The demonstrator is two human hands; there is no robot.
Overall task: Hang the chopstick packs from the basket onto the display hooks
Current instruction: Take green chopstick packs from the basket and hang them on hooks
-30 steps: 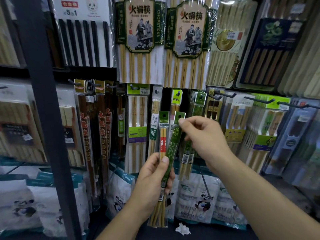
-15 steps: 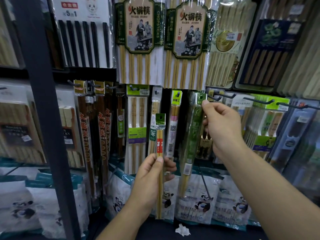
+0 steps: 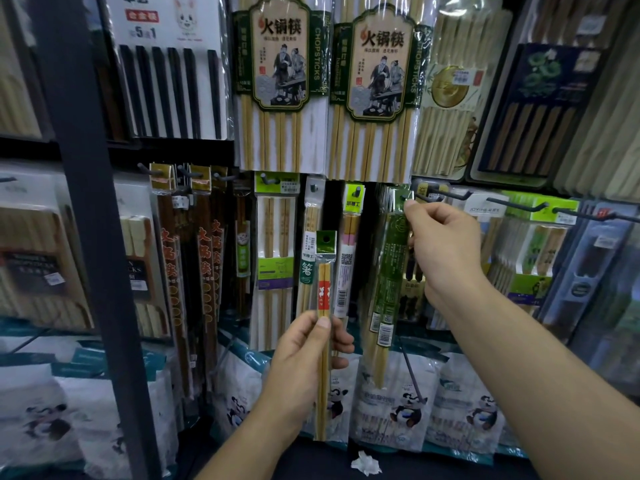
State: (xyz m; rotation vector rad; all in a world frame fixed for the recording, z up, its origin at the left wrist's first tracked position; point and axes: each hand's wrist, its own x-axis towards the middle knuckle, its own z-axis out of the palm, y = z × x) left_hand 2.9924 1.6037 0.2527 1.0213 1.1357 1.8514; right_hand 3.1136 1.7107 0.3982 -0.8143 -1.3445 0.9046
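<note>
My left hand (image 3: 306, 355) grips a narrow chopstick pack with a red band and green header (image 3: 324, 292), held upright in front of the display. My right hand (image 3: 443, 251) pinches the top of a green-labelled chopstick pack (image 3: 388, 271) at a display hook (image 3: 403, 197). That pack hangs down among like packs. I cannot tell whether its hole sits fully on the hook. No basket is in view.
Hooks to the right (image 3: 446, 195) jut toward me with green-topped packs behind. Large boxed chopstick packs (image 3: 280, 81) hang above. A dark shelf post (image 3: 86, 202) stands at the left. Panda-printed bags (image 3: 398, 403) line the bottom, with a crumpled paper scrap (image 3: 365, 464) below.
My right hand took the green-labelled pack out of my left hand and carried it up and right to the hook. My left hand keeps the red-banded pack, almost still.
</note>
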